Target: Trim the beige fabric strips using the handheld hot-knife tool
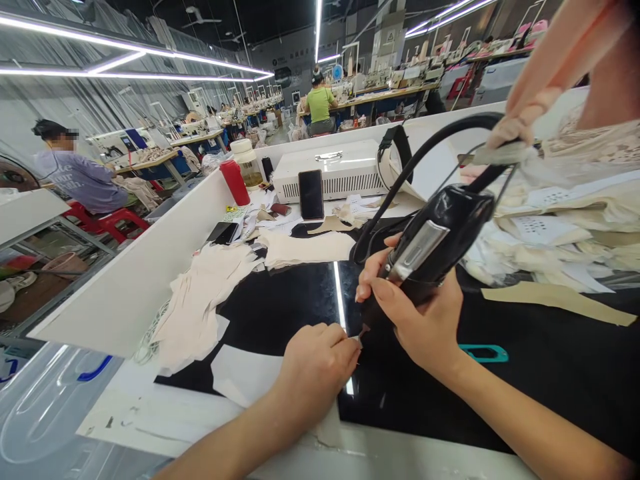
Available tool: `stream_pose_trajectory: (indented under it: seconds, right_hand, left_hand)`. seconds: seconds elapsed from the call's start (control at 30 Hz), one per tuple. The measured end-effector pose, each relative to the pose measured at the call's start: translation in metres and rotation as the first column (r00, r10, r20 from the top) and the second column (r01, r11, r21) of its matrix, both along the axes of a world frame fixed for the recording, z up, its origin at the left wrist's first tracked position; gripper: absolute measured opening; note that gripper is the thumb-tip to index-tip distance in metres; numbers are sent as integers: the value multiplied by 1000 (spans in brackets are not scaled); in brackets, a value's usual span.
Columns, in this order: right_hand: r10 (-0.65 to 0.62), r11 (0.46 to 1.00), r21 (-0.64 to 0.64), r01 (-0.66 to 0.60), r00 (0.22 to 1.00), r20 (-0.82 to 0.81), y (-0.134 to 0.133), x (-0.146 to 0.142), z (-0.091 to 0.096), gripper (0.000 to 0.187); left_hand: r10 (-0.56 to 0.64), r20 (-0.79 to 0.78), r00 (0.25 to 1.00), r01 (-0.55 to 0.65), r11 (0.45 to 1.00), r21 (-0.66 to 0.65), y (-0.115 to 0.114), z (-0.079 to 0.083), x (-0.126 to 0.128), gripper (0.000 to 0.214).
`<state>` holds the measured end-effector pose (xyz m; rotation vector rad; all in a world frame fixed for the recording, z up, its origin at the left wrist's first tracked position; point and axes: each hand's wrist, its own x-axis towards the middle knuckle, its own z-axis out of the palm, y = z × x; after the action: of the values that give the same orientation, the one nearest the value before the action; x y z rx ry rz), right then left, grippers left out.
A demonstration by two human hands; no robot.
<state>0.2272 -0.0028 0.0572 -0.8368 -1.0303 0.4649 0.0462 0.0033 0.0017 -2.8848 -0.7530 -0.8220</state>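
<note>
My right hand (420, 313) is wrapped round a black corded hand tool (435, 233) with a silver metal lever on its side. The tool slants downward, and its narrow metal tip (365, 331) is close to the fingertips of my left hand (320, 363). That hand rests curled on the glossy black work surface (280, 300), its fingers closed on a small pale piece of fabric (357, 339) that is mostly hidden. A white sheet-like piece (245, 373) lies partly under my left wrist. The tool's black cable (415, 160) loops up behind it.
Cut pale fabric pieces (195, 300) are piled at left, with another stack (310, 248) behind. A phone (311, 195) leans on a white vented box (330, 167). Bundled fabric (540, 227) fills the right. A teal oval frame (484, 353) lies by my right forearm. Two people sit farther off.
</note>
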Motion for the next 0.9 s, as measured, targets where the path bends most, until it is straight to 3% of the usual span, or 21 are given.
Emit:
stream_pose_trajectory:
  seconds: [0.67,0.9]
  right_hand:
    - [-6,1000,17,7,999,-51,4,-4,0,56]
    - [26,1000,17,-25,999,-24,3,-4,-1,49]
  left_hand:
    - [35,7,999,-35,999,-33,1,0,-3,28]
    - [24,-1,1000,-24,999,-41,-1,-1,-4,24]
